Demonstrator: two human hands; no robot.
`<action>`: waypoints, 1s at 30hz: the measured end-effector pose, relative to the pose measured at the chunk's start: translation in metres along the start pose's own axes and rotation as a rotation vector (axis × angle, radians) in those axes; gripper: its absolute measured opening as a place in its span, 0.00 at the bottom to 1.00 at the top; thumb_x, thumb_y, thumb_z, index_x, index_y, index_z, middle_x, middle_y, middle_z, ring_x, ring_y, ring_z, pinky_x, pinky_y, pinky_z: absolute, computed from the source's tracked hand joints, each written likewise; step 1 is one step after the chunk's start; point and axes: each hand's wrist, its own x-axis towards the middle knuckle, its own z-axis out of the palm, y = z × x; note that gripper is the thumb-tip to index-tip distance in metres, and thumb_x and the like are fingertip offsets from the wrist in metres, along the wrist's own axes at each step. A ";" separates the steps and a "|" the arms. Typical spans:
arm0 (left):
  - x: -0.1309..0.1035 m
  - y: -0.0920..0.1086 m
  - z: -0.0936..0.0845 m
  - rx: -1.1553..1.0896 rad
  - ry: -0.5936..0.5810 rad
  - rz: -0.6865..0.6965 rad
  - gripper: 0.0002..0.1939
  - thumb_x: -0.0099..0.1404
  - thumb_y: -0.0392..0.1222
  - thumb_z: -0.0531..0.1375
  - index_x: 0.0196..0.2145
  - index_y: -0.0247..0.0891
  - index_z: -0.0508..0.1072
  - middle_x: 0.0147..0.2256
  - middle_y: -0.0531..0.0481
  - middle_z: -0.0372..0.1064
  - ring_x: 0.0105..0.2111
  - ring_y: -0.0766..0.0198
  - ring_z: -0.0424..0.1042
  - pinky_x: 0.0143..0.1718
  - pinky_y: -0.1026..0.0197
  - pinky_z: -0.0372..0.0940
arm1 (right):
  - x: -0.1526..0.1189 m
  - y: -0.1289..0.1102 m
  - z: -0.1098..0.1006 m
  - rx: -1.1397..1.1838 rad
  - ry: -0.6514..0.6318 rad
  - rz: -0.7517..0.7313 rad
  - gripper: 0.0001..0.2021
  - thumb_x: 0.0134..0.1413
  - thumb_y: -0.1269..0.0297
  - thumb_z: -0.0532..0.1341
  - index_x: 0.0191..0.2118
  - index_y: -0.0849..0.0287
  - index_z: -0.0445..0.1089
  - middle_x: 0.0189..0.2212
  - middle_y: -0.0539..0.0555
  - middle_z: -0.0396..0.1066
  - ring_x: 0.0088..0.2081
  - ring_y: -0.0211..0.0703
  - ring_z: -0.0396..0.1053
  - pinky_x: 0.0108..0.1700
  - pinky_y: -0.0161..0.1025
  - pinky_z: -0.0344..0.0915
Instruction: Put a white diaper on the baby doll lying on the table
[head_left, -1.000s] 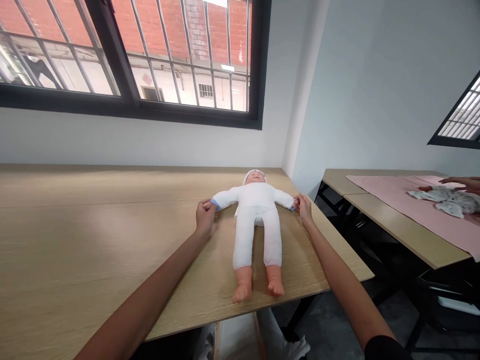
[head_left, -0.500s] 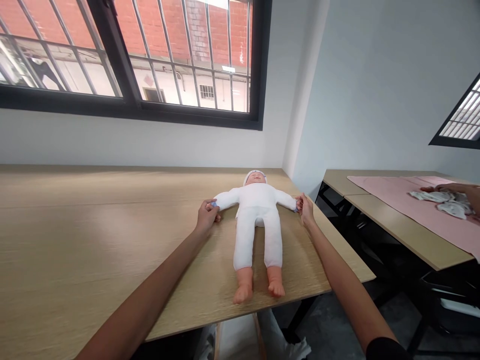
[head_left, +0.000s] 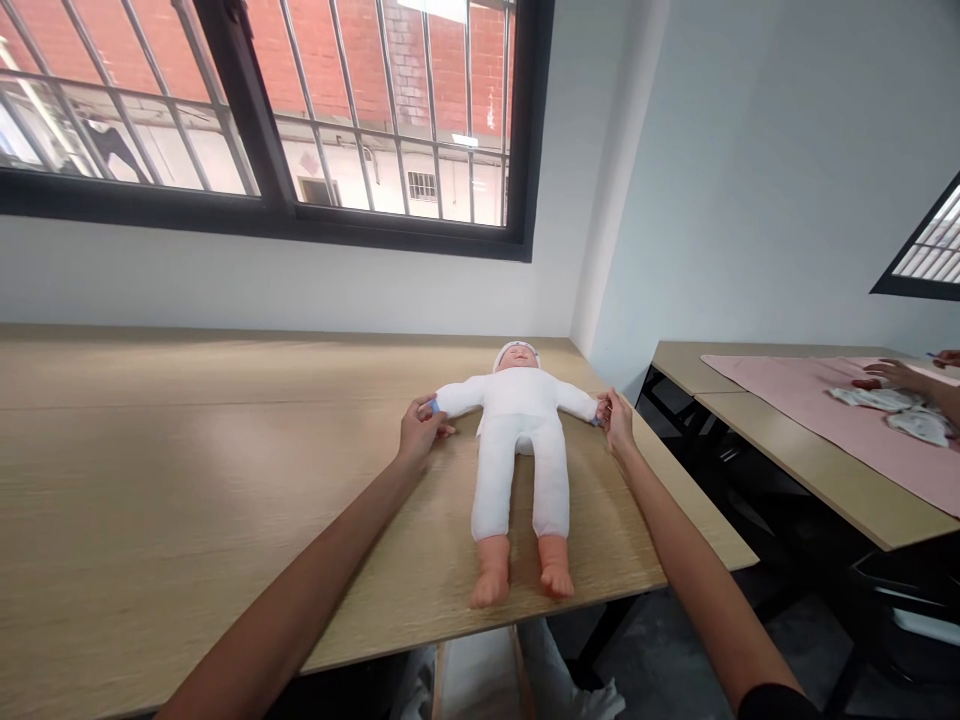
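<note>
Two hands (head_left: 519, 424) at white-clad doll's (head_left: 519, 400) cuffs, wooden table (head_left: 225, 480)

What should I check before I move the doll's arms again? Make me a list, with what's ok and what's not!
1. Doll lying on its back on the table: ok.
2. Left hand on one sleeve end, by the blue cuff: ok.
3. Right hand at the other sleeve end: ok.
4. Both arms spread out to the sides: ok.
5. Feet covered: not ok, they are bare, though they lie on the table near its front edge.
6. Fingers holding gently, not squeezing hard: cannot tell; a picture does not show how hard they press.
</note>
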 end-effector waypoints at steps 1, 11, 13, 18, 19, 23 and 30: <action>0.001 -0.001 0.000 -0.008 -0.010 0.002 0.23 0.47 0.36 0.62 0.43 0.37 0.65 0.29 0.54 0.69 0.19 0.70 0.69 0.21 0.67 0.63 | 0.000 0.000 0.000 0.000 0.000 0.003 0.19 0.42 0.45 0.62 0.25 0.58 0.67 0.15 0.44 0.59 0.17 0.30 0.56 0.18 0.31 0.52; 0.003 -0.002 -0.001 0.008 -0.022 0.027 0.27 0.45 0.38 0.66 0.44 0.37 0.65 0.32 0.54 0.68 0.18 0.74 0.63 0.18 0.68 0.61 | -0.004 -0.006 0.003 -0.027 -0.008 0.005 0.19 0.42 0.45 0.61 0.25 0.57 0.66 0.14 0.44 0.59 0.17 0.32 0.56 0.16 0.31 0.51; 0.003 -0.001 0.000 0.005 -0.006 0.036 0.27 0.44 0.38 0.66 0.43 0.37 0.65 0.33 0.53 0.68 0.19 0.74 0.63 0.19 0.69 0.62 | -0.004 -0.006 0.003 -0.041 -0.002 -0.007 0.18 0.42 0.44 0.61 0.25 0.57 0.65 0.14 0.44 0.59 0.17 0.32 0.57 0.17 0.31 0.53; 0.003 -0.002 0.000 0.031 0.017 0.046 0.26 0.43 0.39 0.65 0.42 0.38 0.65 0.31 0.54 0.67 0.19 0.74 0.63 0.18 0.68 0.61 | -0.003 -0.004 0.002 -0.064 0.006 -0.016 0.18 0.41 0.45 0.61 0.25 0.57 0.65 0.14 0.44 0.59 0.16 0.32 0.56 0.17 0.31 0.54; 0.003 -0.003 0.000 0.035 0.016 0.047 0.26 0.43 0.39 0.65 0.42 0.38 0.65 0.31 0.55 0.67 0.18 0.74 0.62 0.18 0.68 0.61 | -0.003 -0.004 0.002 -0.071 0.005 -0.016 0.18 0.41 0.45 0.61 0.25 0.57 0.65 0.14 0.44 0.59 0.17 0.32 0.56 0.17 0.31 0.54; 0.005 -0.007 -0.003 0.044 -0.007 0.047 0.24 0.43 0.38 0.64 0.41 0.39 0.65 0.28 0.57 0.65 0.16 0.74 0.62 0.17 0.68 0.60 | -0.003 -0.004 0.001 -0.084 -0.006 -0.025 0.18 0.41 0.45 0.62 0.25 0.57 0.66 0.14 0.44 0.60 0.17 0.32 0.57 0.17 0.31 0.53; 0.007 -0.010 -0.001 0.020 0.003 0.050 0.22 0.43 0.35 0.58 0.40 0.39 0.64 0.27 0.58 0.63 0.15 0.74 0.61 0.17 0.69 0.57 | 0.001 0.000 -0.001 -0.079 0.000 -0.021 0.18 0.39 0.46 0.62 0.27 0.57 0.66 0.15 0.44 0.60 0.17 0.32 0.56 0.17 0.30 0.51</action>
